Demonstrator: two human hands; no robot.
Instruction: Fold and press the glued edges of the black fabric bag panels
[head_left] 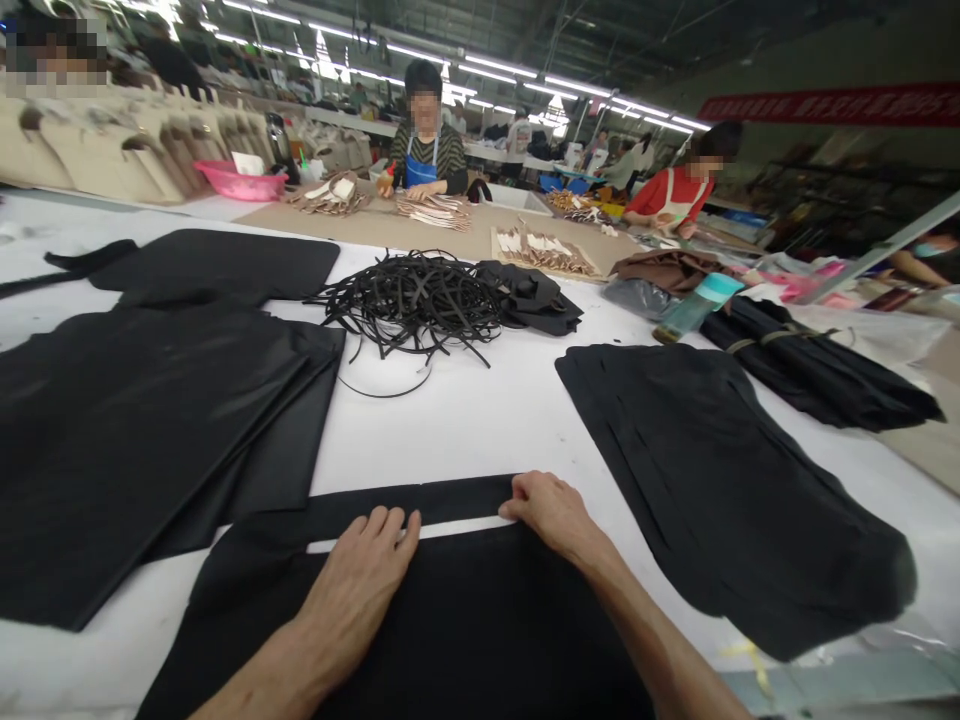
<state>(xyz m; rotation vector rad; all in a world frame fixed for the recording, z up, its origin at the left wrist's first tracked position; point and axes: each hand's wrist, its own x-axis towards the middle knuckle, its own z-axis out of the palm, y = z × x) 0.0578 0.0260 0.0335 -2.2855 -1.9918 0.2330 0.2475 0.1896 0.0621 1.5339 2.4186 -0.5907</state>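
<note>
A black leather-like panel (pixel 480 620) lies in front of me, and a long black strip (pixel 450 498) runs along its far edge. Between strip and panel shows a narrow white gap. My left hand (pixel 367 560) rests at the strip's near edge, its fingers laid on the material and the thumb apart, gripping nothing. At the strip's right end, my right hand (pixel 551 505) pinches it between thumb and fingers. Part of the panel is hidden under my forearms.
Black panels are stacked at left (pixel 150 420) and right (pixel 712 470). Beyond lie a tangled heap of thin black strips (pixel 420 300), a water bottle (pixel 697 308) and a tied black bundle (pixel 825 370). Co-workers stand across the table, near a pink basin (pixel 240 183).
</note>
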